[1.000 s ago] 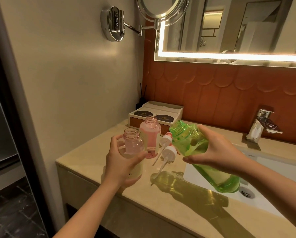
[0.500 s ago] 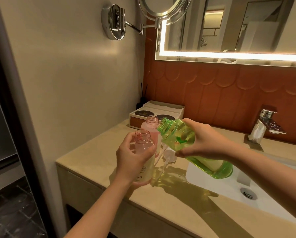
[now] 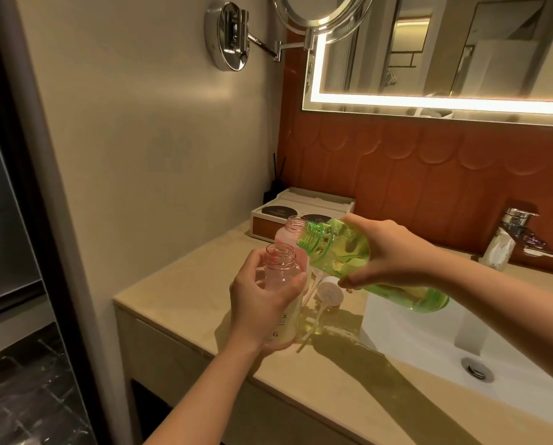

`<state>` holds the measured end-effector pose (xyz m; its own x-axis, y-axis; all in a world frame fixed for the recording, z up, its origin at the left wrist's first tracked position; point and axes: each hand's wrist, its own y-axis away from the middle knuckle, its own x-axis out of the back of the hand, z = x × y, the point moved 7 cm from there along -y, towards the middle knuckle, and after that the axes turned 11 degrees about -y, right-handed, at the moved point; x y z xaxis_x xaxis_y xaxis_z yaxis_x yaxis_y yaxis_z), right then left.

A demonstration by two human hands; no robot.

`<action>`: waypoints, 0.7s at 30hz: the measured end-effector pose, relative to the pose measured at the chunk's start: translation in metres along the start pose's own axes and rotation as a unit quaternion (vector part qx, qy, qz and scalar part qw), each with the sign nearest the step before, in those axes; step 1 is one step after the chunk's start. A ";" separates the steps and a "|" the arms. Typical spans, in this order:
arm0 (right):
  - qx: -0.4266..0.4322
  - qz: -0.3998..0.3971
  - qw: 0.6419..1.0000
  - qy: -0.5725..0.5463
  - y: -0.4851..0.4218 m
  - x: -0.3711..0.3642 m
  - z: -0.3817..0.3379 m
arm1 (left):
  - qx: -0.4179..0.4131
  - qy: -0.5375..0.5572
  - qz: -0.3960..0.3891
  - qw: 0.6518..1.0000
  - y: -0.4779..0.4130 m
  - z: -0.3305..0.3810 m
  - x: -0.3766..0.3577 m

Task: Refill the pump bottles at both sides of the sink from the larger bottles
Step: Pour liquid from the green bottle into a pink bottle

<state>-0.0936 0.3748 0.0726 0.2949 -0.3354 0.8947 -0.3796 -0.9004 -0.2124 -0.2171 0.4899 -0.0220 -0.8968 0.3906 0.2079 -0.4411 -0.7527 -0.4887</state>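
**Green bottle tipped toward open pink bottle**

Left hand (image 3: 262, 303) wrapped around small pink bottle (image 3: 280, 284), fingers curled shut on its body, bottle upright, cap off, raised just above the front-left part of the counter (image 3: 185, 293). Right hand (image 3: 393, 252) clamped on large green bottle (image 3: 349, 252), tilted mouth-down to the left, its open neck just above and right of the pink bottle's mouth, not touching; base out over the sink's (image 3: 413, 342) left edge. Second uncapped pink bottle (image 3: 289, 236) standing behind. Pump top (image 3: 328, 293) lying on the counter between bottles and sink. Tray (image 3: 304, 207) at the back-left corner.
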 end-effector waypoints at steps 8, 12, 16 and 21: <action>0.017 -0.014 0.998 0.051 -0.006 -0.001 -0.010 | -0.006 0.002 0.000 1.000 0.001 0.001 0.000; 0.026 -0.017 0.995 0.093 -0.008 0.000 -0.012 | -0.007 0.004 0.000 1.000 0.001 0.001 0.000; 0.027 -0.024 0.993 0.117 -0.009 0.001 -0.014 | -0.009 0.005 0.005 1.000 0.001 0.001 0.001; 0.029 -0.029 0.992 0.119 -0.009 0.002 -0.015 | -0.004 0.012 -0.001 1.000 0.001 0.000 0.000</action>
<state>-0.1026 0.3865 0.0824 0.0968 -0.2149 0.9718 -0.3148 -0.9329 -0.1749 -0.2172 0.4897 -0.0226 -0.8951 0.4042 0.1883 -0.4419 -0.7482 -0.4949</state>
